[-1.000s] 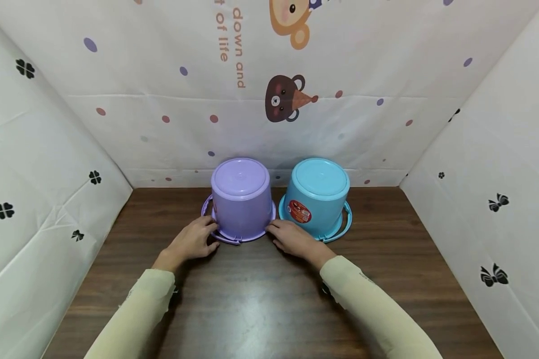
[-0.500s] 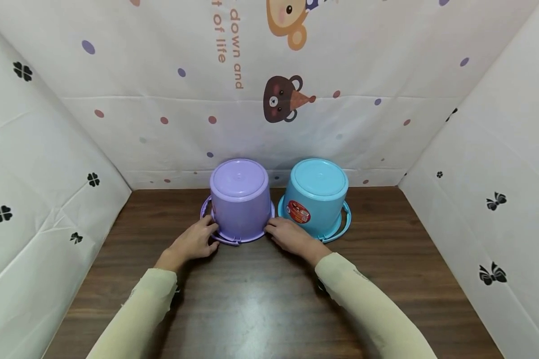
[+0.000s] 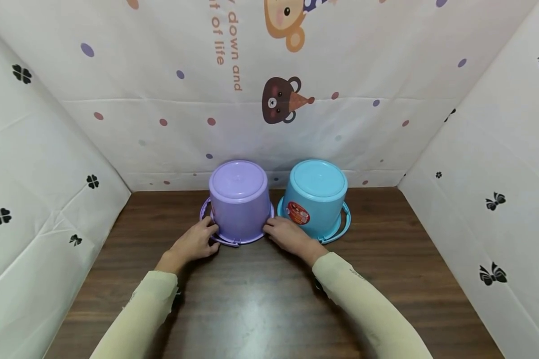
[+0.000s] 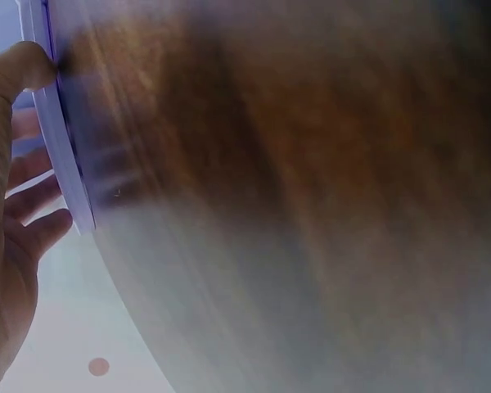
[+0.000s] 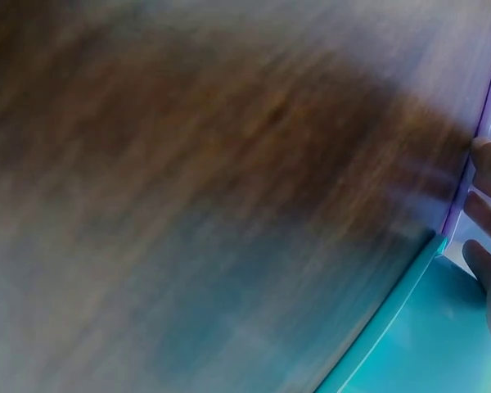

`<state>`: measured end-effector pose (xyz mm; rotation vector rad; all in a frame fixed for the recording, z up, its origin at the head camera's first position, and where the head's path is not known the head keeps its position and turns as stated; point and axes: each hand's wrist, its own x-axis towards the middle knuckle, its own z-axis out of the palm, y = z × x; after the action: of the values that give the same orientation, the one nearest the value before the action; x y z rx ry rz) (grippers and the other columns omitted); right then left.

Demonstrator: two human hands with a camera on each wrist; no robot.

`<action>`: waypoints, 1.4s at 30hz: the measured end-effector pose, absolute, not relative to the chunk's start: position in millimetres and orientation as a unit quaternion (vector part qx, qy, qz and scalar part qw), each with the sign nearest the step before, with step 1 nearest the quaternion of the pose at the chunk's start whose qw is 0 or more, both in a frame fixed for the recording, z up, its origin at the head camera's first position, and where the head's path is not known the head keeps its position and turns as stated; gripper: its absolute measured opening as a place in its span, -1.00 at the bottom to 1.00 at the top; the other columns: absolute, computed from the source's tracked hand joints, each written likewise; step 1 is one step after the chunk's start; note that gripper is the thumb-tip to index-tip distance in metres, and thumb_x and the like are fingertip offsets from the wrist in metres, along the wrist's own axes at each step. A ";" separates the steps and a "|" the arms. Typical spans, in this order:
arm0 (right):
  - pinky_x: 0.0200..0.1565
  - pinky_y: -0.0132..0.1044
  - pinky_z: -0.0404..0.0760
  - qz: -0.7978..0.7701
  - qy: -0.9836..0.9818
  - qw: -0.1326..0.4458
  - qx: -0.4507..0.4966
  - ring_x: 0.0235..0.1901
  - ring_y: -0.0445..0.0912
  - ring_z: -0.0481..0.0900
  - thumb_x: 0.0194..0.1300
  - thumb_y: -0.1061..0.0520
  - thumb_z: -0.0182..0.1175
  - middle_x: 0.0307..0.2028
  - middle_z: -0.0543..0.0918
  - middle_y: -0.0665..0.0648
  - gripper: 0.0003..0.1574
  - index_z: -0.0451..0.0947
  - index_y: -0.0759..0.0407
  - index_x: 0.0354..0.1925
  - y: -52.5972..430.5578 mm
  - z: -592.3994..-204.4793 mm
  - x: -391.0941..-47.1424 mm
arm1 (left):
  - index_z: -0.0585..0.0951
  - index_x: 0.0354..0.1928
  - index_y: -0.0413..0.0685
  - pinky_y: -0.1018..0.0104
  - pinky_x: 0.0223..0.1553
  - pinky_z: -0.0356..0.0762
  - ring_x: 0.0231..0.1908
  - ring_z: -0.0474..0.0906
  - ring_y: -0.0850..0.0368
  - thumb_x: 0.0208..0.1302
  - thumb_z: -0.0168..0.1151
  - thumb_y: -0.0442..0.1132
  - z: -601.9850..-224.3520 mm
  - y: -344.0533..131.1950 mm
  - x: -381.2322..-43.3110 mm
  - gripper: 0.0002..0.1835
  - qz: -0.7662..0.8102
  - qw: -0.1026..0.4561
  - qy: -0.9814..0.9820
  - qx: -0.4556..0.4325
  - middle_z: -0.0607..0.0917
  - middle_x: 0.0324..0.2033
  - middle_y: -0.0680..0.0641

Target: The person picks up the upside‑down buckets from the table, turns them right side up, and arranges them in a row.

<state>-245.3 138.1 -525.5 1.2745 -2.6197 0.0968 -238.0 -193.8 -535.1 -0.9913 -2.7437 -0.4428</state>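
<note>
Upside down on the table stands a purple bucket (image 3: pixel 240 209), its bail handle (image 3: pixel 204 207) lying round the left and front of the rim. My left hand (image 3: pixel 194 240) holds the rim at its front left; in the left wrist view the thumb (image 4: pixel 34 67) presses the edge, with the other fingers behind the rim. On the front right, my right hand (image 3: pixel 289 235) holds the same rim, its fingertips only partly visible in the right wrist view. Close beside this hand is an upturned turquoise bucket (image 3: pixel 325 209) with a red label.
The brown wood-grain table (image 3: pixel 251 294) extends toward me in front of both buckets. A white patterned back sheet (image 3: pixel 161 149) rises right behind them, with side sheets at left and right. The turquoise bucket's handle (image 3: pixel 345 227) juts out to its right.
Both hands keep their places on the purple bucket, and neither bucket has moved on the table. The head view has shifted slightly; the right forearm has drawn a little inward.
</note>
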 end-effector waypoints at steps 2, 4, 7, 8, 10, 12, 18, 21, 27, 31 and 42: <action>-0.06 -0.23 0.64 0.030 -0.893 0.116 0.433 -0.16 -0.08 0.59 0.37 0.15 0.36 -0.18 0.61 0.02 -0.85 0.64 0.05 -0.10 137.8 -525.2 -246.1 | 0.64 -0.22 -0.14 0.15 -0.28 0.59 -0.36 0.49 0.07 0.01 0.50 -0.20 -534.3 -193.7 -238.3 -0.69 -0.151 0.095 -0.926 -0.332 0.51 -0.20 -0.14; -0.07 -0.24 0.63 0.030 -0.893 0.119 0.433 -0.17 -0.07 0.59 0.37 0.15 0.36 -0.18 0.61 0.02 -0.86 0.65 0.05 -0.10 137.6 -525.1 -246.9 | 0.63 -0.23 -0.14 0.16 -0.29 0.58 -0.37 0.48 0.07 0.00 0.50 -0.21 -533.4 -193.4 -238.8 -0.70 -0.151 0.094 -0.926 -0.333 0.51 -0.20 -0.14; -0.08 -0.24 0.63 0.029 -0.892 0.124 0.435 -0.18 -0.08 0.58 0.37 0.15 0.37 -0.20 0.61 0.02 -0.87 0.66 0.05 -0.12 137.6 -525.5 -247.6 | 0.62 -0.25 -0.14 0.17 -0.32 0.56 -0.38 0.46 0.08 -0.01 0.49 -0.24 -532.8 -193.4 -239.7 -0.72 -0.147 0.095 -0.924 -0.339 0.51 -0.22 -0.13; -0.09 -0.25 0.62 0.029 -0.890 0.127 0.436 -0.19 -0.08 0.58 0.37 0.15 0.37 -0.21 0.60 0.02 -0.88 0.66 0.05 -0.13 137.5 -525.8 -247.7 | 0.62 -0.26 -0.14 0.16 -0.32 0.56 -0.38 0.46 0.08 -0.02 0.48 -0.26 -532.4 -193.5 -239.9 -0.72 -0.145 0.097 -0.923 -0.343 0.51 -0.23 -0.14; -0.10 -0.25 0.62 0.029 -0.888 0.132 0.439 -0.20 -0.08 0.58 0.36 0.15 0.36 -0.22 0.59 0.01 -0.89 0.65 0.05 -0.14 137.1 -526.5 -247.8 | 0.63 -0.27 -0.14 0.16 -0.33 0.55 -0.38 0.44 0.08 -0.04 0.48 -0.29 -532.1 -194.0 -240.2 -0.73 -0.138 0.101 -0.921 -0.350 0.50 -0.24 -0.14; -0.12 -0.25 0.61 0.031 -0.886 0.138 0.441 -0.21 -0.08 0.58 0.37 0.15 0.36 -0.23 0.59 0.01 -0.91 0.66 0.05 -0.16 136.2 -527.2 -247.8 | 0.63 -0.27 -0.14 0.16 -0.33 0.55 -0.37 0.44 0.07 -0.05 0.47 -0.31 -531.8 -194.9 -240.5 -0.74 -0.130 0.105 -0.918 -0.358 0.50 -0.25 -0.14; -0.15 -0.25 0.61 0.039 -0.887 0.145 0.436 -0.22 -0.06 0.58 0.42 0.17 0.28 -0.24 0.58 0.01 -0.96 0.66 0.06 -0.17 129.5 -528.8 -247.1 | 0.62 -0.32 -0.14 0.10 -0.27 0.57 -0.35 0.46 0.03 -0.10 0.46 -0.35 -531.4 -197.3 -239.1 -0.75 -0.111 0.118 -0.912 -0.377 0.50 -0.26 -0.13; -0.16 -0.25 0.62 0.037 -0.892 0.141 0.428 -0.20 -0.06 0.59 0.46 0.17 0.24 -0.23 0.59 0.01 -0.94 0.65 0.06 -0.17 126.2 -530.1 -246.4 | 0.59 -0.36 -0.13 0.09 -0.25 0.56 -0.34 0.47 0.01 -0.11 0.45 -0.37 -531.5 -198.1 -237.6 -0.76 -0.111 0.122 -0.911 -0.378 0.49 -0.26 -0.13; -0.16 -0.27 0.62 0.027 -0.898 0.133 0.418 -0.18 -0.08 0.58 0.49 0.20 0.21 -0.20 0.60 0.00 -0.90 0.65 0.05 -0.14 125.4 -529.2 -246.0 | 0.58 -0.37 -0.14 0.09 -0.25 0.55 -0.34 0.45 0.00 -0.15 0.43 -0.41 -533.6 -195.4 -237.5 -0.75 -0.118 0.132 -0.909 -0.376 0.49 -0.27 -0.15; -0.19 -0.28 0.61 0.023 -0.898 0.136 0.417 -0.22 -0.09 0.57 0.46 0.22 0.22 -0.22 0.59 -0.01 -0.90 0.65 0.04 -0.15 125.9 -528.5 -246.7 | 0.58 -0.36 -0.15 0.09 -0.26 0.54 -0.34 0.44 -0.02 -0.17 0.39 -0.45 -536.5 -193.3 -237.9 -0.74 -0.123 0.138 -0.910 -0.371 0.48 -0.28 -0.16; -0.16 -0.27 0.62 0.015 -0.898 0.134 0.418 -0.20 -0.07 0.57 0.43 0.25 0.25 -0.22 0.60 0.01 -0.90 0.65 0.06 -0.15 127.5 -527.4 -247.2 | 0.64 -0.26 -0.15 -0.10 -0.10 0.61 -0.24 0.54 -0.15 -0.05 0.39 -0.54 -537.9 -190.1 -237.6 -0.72 -0.106 0.157 -0.910 -0.368 0.56 -0.21 -0.21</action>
<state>-247.2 127.5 -527.4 1.2111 -2.6045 0.0439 -237.6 -190.1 -537.9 -1.0526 -2.6043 -0.3041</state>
